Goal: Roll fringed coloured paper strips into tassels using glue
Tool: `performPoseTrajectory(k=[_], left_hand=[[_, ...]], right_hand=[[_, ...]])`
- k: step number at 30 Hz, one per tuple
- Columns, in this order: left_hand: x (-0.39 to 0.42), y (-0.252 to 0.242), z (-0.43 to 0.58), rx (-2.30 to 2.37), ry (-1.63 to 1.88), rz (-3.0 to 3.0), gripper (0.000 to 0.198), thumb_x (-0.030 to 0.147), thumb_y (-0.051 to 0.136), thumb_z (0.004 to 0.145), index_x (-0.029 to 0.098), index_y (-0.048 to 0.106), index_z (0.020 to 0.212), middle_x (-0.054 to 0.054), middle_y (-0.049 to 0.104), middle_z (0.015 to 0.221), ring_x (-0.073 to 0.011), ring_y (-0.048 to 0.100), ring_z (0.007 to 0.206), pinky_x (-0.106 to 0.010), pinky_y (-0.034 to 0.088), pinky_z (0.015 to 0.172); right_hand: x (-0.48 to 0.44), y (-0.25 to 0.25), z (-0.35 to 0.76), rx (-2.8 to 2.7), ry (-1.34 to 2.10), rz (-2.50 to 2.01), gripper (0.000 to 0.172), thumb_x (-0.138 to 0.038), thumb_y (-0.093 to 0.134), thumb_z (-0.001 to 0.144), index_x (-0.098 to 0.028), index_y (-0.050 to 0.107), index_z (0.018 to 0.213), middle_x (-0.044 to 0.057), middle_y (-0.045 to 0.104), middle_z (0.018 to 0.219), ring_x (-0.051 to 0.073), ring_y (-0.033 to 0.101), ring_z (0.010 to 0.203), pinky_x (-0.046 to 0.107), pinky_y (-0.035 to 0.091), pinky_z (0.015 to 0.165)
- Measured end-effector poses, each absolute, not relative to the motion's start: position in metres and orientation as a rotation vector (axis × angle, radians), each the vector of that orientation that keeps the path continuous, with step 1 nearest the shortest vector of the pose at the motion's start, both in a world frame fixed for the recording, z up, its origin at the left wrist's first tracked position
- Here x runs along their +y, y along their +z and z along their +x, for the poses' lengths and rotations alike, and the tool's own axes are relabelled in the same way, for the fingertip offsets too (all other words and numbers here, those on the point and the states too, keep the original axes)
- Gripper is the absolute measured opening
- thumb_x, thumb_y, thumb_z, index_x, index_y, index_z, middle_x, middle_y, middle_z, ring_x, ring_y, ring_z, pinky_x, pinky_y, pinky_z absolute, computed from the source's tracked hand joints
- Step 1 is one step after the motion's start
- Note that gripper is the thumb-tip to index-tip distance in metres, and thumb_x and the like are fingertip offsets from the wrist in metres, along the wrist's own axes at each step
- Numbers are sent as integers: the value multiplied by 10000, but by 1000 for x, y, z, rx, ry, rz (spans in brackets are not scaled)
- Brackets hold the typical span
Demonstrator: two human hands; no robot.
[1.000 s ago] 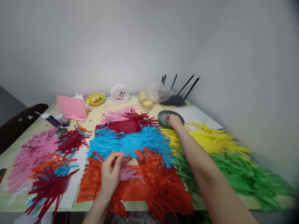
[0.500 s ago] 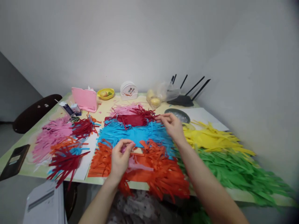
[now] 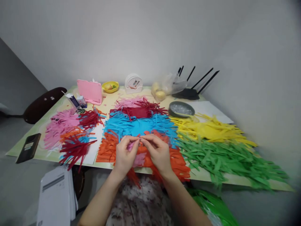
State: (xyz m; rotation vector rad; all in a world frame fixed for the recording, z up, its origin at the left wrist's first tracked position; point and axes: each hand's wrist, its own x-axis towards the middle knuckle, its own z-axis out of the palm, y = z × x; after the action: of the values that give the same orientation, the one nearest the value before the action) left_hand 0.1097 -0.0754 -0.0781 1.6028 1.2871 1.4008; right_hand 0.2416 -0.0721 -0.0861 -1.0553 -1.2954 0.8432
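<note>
My left hand [image 3: 125,153] and my right hand [image 3: 158,152] meet fingertip to fingertip over the orange fringed paper [image 3: 175,161]. Both are pinched closed; what sits between the fingertips is too small to make out. A bit of pink paper [image 3: 139,159] shows below and between them. Behind the hands lie blue fringed paper [image 3: 138,126], then dark red fringed paper [image 3: 138,112] and pink fringed paper [image 3: 129,102]. Pink, orange and red tassels [image 3: 76,147] are heaped to the left. On the right spread yellow strips [image 3: 211,129] and green strips [image 3: 225,155].
A grey-green bowl [image 3: 181,110] stands behind the yellow strips. Along the back are a pink stand [image 3: 89,91], a yellow dish [image 3: 110,87], a white holder [image 3: 133,84], bagged yellow fruit [image 3: 160,95] and a black router [image 3: 186,94]. A phone [image 3: 28,147] lies at the left edge.
My right hand has come from the red paper down and left to meet my left hand. The view has shifted, with the table appearing higher and a green bag now visible below it.
</note>
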Motion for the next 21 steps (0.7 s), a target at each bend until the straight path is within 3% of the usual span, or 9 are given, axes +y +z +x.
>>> performPoseTrajectory(k=[8, 14, 21], left_hand=[[-86, -80, 101, 1338, 1381, 1931, 125, 243, 580, 883, 204, 693, 846, -50, 706, 813, -195, 617, 798, -316, 439, 769], [-91, -78, 103, 1293, 1390, 1771, 127, 242, 591, 871, 197, 685, 797, -42, 706, 787, -192, 641, 796, -300, 458, 773], [-94, -85, 107, 1259, 1390, 1562, 90, 268, 606, 862, 192, 655, 857, -41, 713, 827, -179, 671, 796, -282, 493, 757]], right_hand=[[-81, -85, 240, -1467, 687, -1096, 108, -292, 630, 864, -242, 691, 790, 25, 709, 795, 191, 654, 779, 327, 516, 755], [-84, -82, 236, -1299, 979, -1037, 106, -326, 641, 829, -222, 640, 807, 12, 686, 774, 160, 638, 683, 278, 524, 633], [-87, -81, 231, -1233, 975, -1073, 172, -371, 652, 813, -218, 611, 747, -4, 633, 670, 140, 584, 596, 259, 507, 573]])
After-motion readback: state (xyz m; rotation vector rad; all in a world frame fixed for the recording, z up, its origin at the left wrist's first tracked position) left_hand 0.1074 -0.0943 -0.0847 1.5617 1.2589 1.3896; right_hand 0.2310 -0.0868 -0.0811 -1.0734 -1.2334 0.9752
